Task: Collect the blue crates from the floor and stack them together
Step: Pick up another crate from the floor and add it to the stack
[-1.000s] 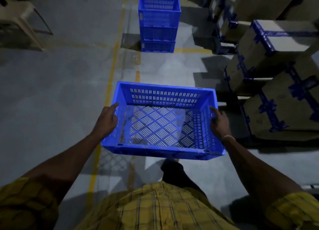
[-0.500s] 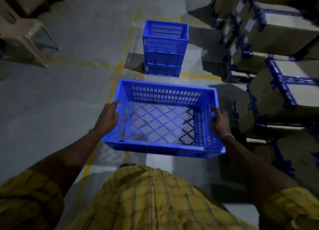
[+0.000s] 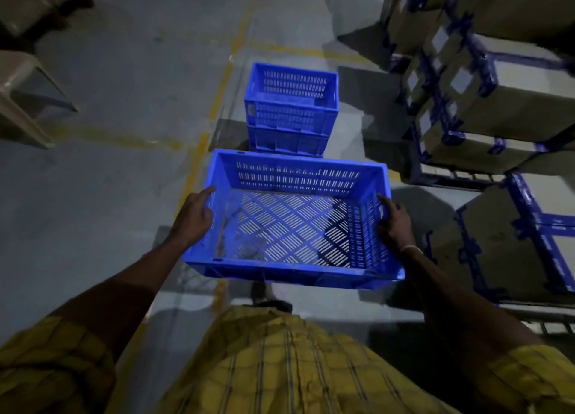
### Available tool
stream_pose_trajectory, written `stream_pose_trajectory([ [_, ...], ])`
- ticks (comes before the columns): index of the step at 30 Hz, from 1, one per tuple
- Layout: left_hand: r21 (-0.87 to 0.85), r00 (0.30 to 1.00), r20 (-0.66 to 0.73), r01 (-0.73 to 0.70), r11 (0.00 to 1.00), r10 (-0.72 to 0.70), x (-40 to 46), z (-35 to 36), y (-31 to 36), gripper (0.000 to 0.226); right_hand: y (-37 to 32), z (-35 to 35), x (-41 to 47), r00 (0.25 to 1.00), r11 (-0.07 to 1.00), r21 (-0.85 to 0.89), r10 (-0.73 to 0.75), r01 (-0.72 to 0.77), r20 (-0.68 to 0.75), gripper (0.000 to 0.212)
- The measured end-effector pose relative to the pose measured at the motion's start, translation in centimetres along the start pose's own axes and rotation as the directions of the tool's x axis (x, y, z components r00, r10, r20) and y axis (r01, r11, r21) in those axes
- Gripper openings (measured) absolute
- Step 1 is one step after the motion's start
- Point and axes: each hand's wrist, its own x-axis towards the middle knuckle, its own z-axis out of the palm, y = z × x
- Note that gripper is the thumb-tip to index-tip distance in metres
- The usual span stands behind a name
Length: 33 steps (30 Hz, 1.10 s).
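Observation:
I carry an empty blue slotted crate (image 3: 292, 272) in front of my body, held level above the floor. My left hand (image 3: 194, 217) grips its left short side and my right hand (image 3: 395, 224) grips its right short side. Straight ahead on the grey floor stands a stack of blue crates (image 3: 291, 124), nested one on another, just beyond the far rim of the crate I hold. The carried crate hides the stack's lowest front edge.
Cardboard boxes strapped with blue tape (image 3: 504, 108) are piled along the right, close to the stack. A beige plastic chair (image 3: 21, 102) stands at the left. Yellow floor lines (image 3: 199, 161) run past the stack's left side.
The stack of crates has come much closer and lower in view as I walk toward it. The held crate stays level in both hands.

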Motion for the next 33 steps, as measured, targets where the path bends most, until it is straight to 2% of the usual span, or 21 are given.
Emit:
stream_pose_trajectory([
  [3, -0.020, 0.999, 0.028, 0.021, 1.000, -0.020, 7.0, -0.1, -0.5, 0.059, -2.3, -0.2, 6.1, 0.999, 1.000, -0.003, 0.023, -0.023, 0.022, 0.066],
  [5, -0.007, 0.999, 0.045, -0.023, 1.000, 0.024, 11.7, -0.3, -1.0, 0.059, -3.2, -0.1, 10.5, 0.999, 1.000, 0.011, -0.026, 0.026, 0.028, 0.073],
  [7, -0.003, 0.999, 0.025, -0.034, 0.999, 0.035, 16.2, -0.2, -1.7, 0.059, -3.7, 0.5, 14.5, 1.000, 1.000, -0.013, -0.015, 0.015, 0.025, 0.075],
  [9, 0.004, 0.999, 0.032, -0.016, 1.000, 0.016, 19.9, -0.3, -1.6, 0.060, -4.8, 0.7, 17.4, 1.000, 1.000, 0.022, 0.013, -0.014, 0.004, 0.073],
  [12, -0.002, 0.998, 0.057, -0.020, 1.000, 0.020, 25.9, -0.7, -1.8, 0.060, -6.2, 1.0, 23.0, 1.000, 1.000, 0.017, -0.026, 0.026, 0.001, 0.068],
  [21, 0.031, 0.998, 0.060, 0.009, 0.999, -0.011, 43.7, 2.4, -1.7, 0.066, -8.4, 2.2, 42.5, 0.998, 0.998, -0.001, -0.055, 0.055, -0.003, 0.075],
  [29, 0.048, 0.998, 0.055, -0.007, 0.999, 0.004, 60.1, 4.0, 0.3, 0.067, -10.8, 1.0, 59.1, 0.998, 0.986, 0.150, 0.067, -0.069, 0.018, 0.085],
  [33, 0.051, 0.997, 0.067, -0.037, 0.998, 0.034, 67.8, 4.9, 0.4, 0.064, -11.8, 1.8, 66.5, 0.997, 0.990, 0.121, 0.078, -0.079, 0.013, 0.086],
])
